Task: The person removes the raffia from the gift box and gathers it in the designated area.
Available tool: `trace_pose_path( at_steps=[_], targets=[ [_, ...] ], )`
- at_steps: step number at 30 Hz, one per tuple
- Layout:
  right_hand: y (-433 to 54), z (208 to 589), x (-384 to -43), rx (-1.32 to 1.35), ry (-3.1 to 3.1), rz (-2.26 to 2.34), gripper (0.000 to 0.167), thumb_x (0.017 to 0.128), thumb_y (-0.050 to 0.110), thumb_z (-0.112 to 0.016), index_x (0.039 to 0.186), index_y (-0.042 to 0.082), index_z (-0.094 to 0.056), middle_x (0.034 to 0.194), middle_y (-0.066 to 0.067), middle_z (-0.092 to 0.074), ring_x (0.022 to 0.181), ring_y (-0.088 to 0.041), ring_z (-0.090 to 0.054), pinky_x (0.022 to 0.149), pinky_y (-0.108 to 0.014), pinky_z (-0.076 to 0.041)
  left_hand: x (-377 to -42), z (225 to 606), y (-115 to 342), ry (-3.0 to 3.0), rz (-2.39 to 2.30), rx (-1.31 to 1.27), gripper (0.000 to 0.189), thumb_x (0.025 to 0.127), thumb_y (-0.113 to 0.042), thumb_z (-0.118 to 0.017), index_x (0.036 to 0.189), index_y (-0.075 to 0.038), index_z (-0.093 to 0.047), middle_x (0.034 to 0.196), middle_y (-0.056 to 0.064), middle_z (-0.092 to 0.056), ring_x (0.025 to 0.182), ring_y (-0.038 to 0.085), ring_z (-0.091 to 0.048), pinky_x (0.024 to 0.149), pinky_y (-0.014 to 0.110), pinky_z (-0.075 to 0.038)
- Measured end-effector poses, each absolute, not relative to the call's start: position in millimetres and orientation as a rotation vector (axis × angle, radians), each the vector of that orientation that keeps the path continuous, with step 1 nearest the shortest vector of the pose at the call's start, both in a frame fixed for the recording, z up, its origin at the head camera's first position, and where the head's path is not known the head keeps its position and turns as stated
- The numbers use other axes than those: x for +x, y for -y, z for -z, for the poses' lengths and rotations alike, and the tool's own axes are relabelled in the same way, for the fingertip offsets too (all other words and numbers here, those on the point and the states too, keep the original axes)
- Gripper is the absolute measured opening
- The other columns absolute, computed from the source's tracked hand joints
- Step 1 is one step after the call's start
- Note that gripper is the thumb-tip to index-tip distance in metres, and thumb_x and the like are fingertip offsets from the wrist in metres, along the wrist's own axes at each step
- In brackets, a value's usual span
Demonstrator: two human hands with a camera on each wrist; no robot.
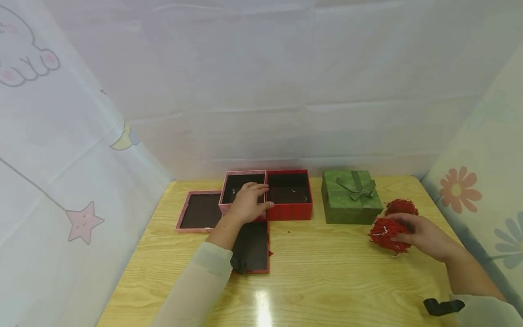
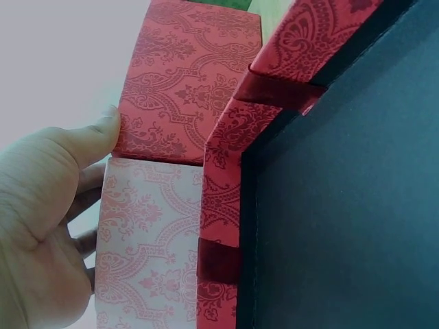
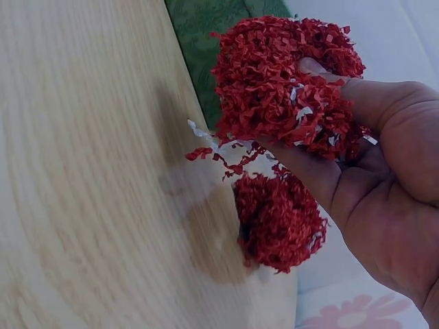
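Observation:
My right hand (image 1: 426, 236) grips a clump of red shredded paper (image 3: 281, 89) with white bits in it, thumb on one side and fingers beneath. Strands dangle from the clump. A second red shredded-paper clump (image 3: 281, 223) lies on the table behind it. My left hand (image 1: 249, 204) reaches over the front of two open boxes that stand side by side, a pink box (image 2: 147, 233) and a red box (image 2: 188, 79). Its thumb is at the red box's edge, and its fingers extend over the pink box. Both boxes have dark insides with a few small white scraps.
A green gift box (image 1: 341, 204) with a bow on its lid stands between the red box and the clumps. An upturned pink lid (image 1: 200, 211) lies at the left. A dark-lined red lid (image 1: 255, 247) lies before the boxes, under the left forearm. Printed cloth walls surround the wooden table (image 1: 327, 277).

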State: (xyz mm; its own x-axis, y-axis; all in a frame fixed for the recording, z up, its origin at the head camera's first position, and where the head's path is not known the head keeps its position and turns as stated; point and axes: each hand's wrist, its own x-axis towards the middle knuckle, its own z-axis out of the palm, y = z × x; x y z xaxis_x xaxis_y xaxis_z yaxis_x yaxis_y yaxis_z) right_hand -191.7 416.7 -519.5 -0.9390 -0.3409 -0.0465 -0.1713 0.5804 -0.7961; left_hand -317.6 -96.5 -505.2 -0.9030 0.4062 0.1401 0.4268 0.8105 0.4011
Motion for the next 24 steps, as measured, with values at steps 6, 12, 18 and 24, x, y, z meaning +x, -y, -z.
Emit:
trace_pose_path(
  at_steps=[6, 12, 18, 24],
  targets=[
    [-425, 523, -189, -0.354, -2.680, 1.216, 0.053, 0.098, 0.026, -0.074, 0.145, 0.009, -0.056, 0.145, -0.024, -0.055, 0.121, 0.013, -0.049, 0.086, -0.021, -0.054, -317, 505, 95, 2.950, 0.666, -0.664, 0.061, 0.096, -0.043, -0.074, 0.148, -0.013, -0.060, 0.155, 0.006, -0.053, 0.148, 0.035, -0.036, 0.120, 0.060, -0.027],
    [-436, 527, -184, -0.300, -2.732, 1.150, 0.058, 0.098, 0.030, -0.074, 0.147, 0.006, -0.053, 0.148, -0.028, -0.052, 0.135, -0.032, -0.055, 0.086, -0.017, -0.052, -317, 506, 95, 2.950, 0.672, -0.661, 0.060, 0.097, -0.044, -0.073, 0.149, -0.016, -0.059, 0.156, 0.005, -0.052, 0.148, 0.034, -0.035, 0.121, 0.060, -0.026],
    [-450, 530, -182, -0.235, -2.777, 1.095, 0.060, 0.098, 0.036, -0.073, 0.146, 0.007, -0.054, 0.150, -0.027, -0.050, 0.136, -0.036, -0.053, 0.083, -0.015, -0.050, -318, 507, 95, 2.939, 0.687, -0.668, 0.059, 0.097, -0.041, -0.073, 0.149, -0.015, -0.059, 0.156, 0.005, -0.052, 0.148, 0.034, -0.035, 0.120, 0.062, -0.026],
    [-457, 530, -180, -0.174, -2.782, 0.997, 0.068, 0.099, 0.043, -0.071, 0.150, 0.004, -0.049, 0.153, -0.034, -0.042, 0.135, -0.060, -0.041, 0.094, -0.047, -0.054, -318, 507, 96, 2.949, 0.664, -0.670, 0.061, 0.097, -0.045, -0.072, 0.149, -0.016, -0.059, 0.156, 0.004, -0.052, 0.149, 0.034, -0.035, 0.121, 0.060, -0.026]
  ],
)
